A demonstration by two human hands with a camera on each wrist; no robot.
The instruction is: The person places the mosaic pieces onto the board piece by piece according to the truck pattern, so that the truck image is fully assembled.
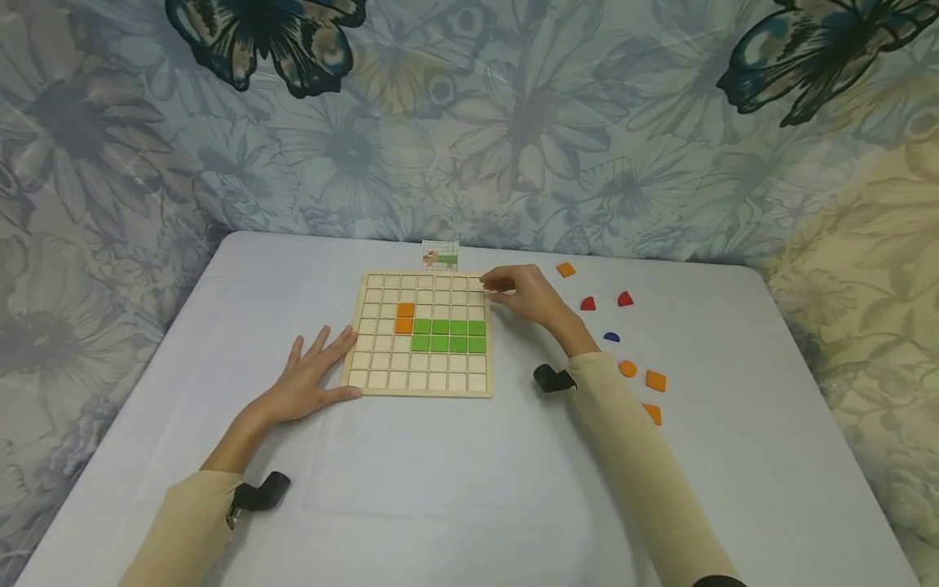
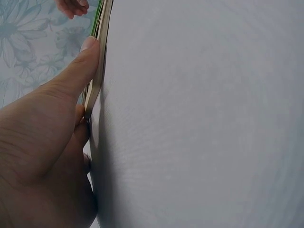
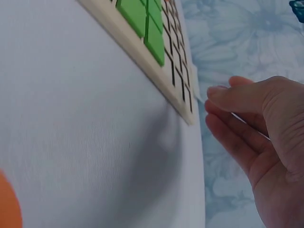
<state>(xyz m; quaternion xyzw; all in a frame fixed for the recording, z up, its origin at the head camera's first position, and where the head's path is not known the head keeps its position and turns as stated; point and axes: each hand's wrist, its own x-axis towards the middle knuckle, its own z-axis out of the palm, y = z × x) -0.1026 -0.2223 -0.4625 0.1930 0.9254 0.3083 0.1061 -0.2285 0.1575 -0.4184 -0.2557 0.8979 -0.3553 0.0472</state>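
Note:
A wooden grid board point(image 1: 418, 394) lies on the table with several green square tiles point(image 1: 440, 335) and two orange square tiles point(image 1: 404, 318) in its cells. My left hand point(image 1: 311, 383) rests at the board's left side, fingers spread along the edge and thumb at the near left corner. In the left wrist view, the thumb point(image 2: 78, 71) presses against the board's rim point(image 2: 100, 61). Over the far right corner hovers my right hand point(image 1: 524, 293), fingers loosely bent. The right wrist view shows its thumb point(image 3: 237, 99) close to the fingers, no piece visible between them.
Behind the board lies a small picture card point(image 1: 440, 256). To the right are orange pieces point(image 1: 656, 381), an orange disc point(image 1: 627, 369), two red pieces point(image 1: 624, 299) and a blue half-round piece point(image 1: 612, 337). A patterned fabric backdrop point(image 1: 469, 122) rises behind the table point(image 1: 411, 489).

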